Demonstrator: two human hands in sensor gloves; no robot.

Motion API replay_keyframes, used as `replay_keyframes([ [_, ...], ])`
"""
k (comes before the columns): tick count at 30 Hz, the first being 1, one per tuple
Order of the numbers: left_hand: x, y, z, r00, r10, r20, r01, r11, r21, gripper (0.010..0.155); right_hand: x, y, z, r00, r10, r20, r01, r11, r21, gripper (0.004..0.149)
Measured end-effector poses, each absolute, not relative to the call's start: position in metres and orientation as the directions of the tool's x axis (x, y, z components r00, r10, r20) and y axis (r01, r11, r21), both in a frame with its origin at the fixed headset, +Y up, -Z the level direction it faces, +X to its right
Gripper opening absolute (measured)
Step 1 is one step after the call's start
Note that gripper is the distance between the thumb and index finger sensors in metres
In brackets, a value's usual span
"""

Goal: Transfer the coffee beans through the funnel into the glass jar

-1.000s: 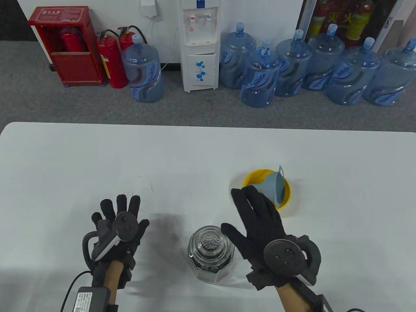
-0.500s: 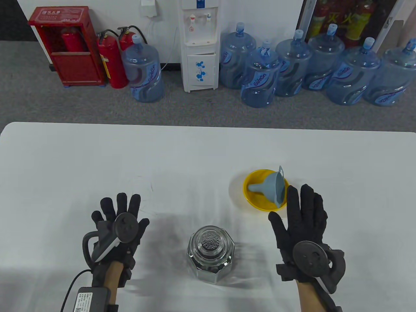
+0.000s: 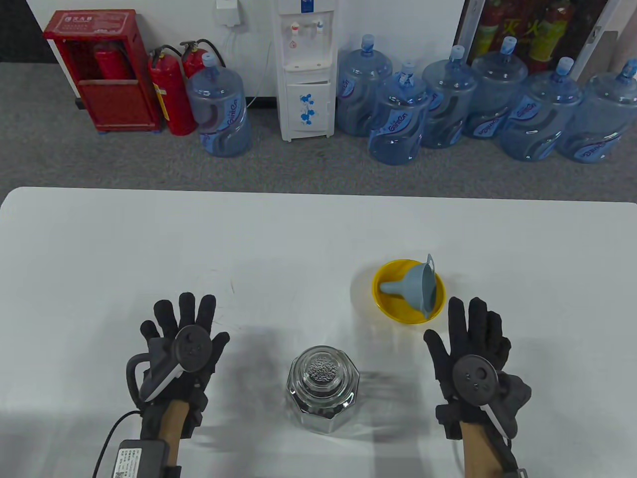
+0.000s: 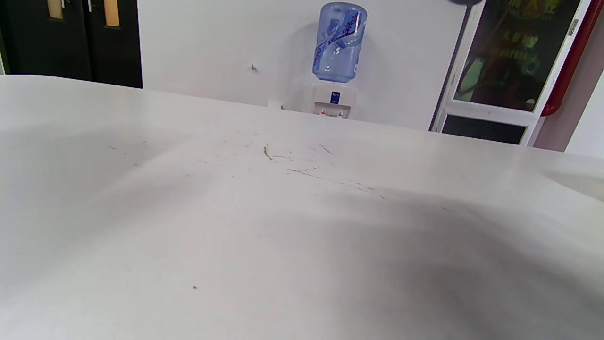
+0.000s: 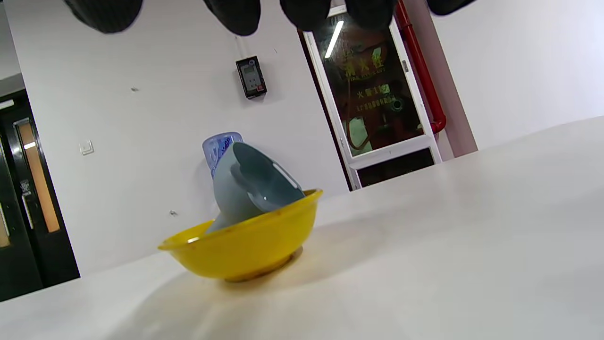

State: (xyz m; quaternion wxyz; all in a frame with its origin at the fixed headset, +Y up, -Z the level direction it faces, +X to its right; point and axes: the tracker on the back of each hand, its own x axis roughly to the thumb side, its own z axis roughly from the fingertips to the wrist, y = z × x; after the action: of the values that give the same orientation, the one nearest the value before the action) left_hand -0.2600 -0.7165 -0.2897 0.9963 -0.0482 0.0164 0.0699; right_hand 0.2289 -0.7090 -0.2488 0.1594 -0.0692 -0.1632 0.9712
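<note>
The left hand (image 3: 185, 343) lies palm down on the white bench (image 3: 298, 239), fingers (image 3: 187, 309) spread and holding nothing, just as it lay a second ago; its wrist view shows only bare bench top.

At the middle near edge stands the glass jar (image 3: 322, 388), upright and open-mouthed, with coffee beans (image 3: 322, 369) dark inside it. It sits where it sat before, apart from both hands.

To its right and farther back, the yellow bowl (image 3: 398, 311) holds the blue funnel (image 3: 417, 289), which lies tipped on its side with its spout towards the left. No beans show in the bowl.

The change is at the right. A second ago the right hand (image 3: 473, 348) reached over the bowl's near edge, covering the spout; it has since drawn back and now rests palm down on the bench just near of the bowl, clear of it, fingers (image 3: 477, 318) spread and empty. In the right wrist view its fingertips hang at the top edge above bowl and funnel.

With the funnel set aside, beans in the jar and both hands flat, the transfer looks finished.
</note>
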Motion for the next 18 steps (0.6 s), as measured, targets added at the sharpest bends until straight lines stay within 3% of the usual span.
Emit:
replay_keyframes([
  [18, -0.2632, -0.7199, -0.2898, 0.985, 0.170, -0.040, -0.173, 0.980, -0.098, 0.070, 0.2298, -0.7128, -0.2487, -0.933, 0.349, -0.088, -0.303, -0.894, -0.330, 0.074],
])
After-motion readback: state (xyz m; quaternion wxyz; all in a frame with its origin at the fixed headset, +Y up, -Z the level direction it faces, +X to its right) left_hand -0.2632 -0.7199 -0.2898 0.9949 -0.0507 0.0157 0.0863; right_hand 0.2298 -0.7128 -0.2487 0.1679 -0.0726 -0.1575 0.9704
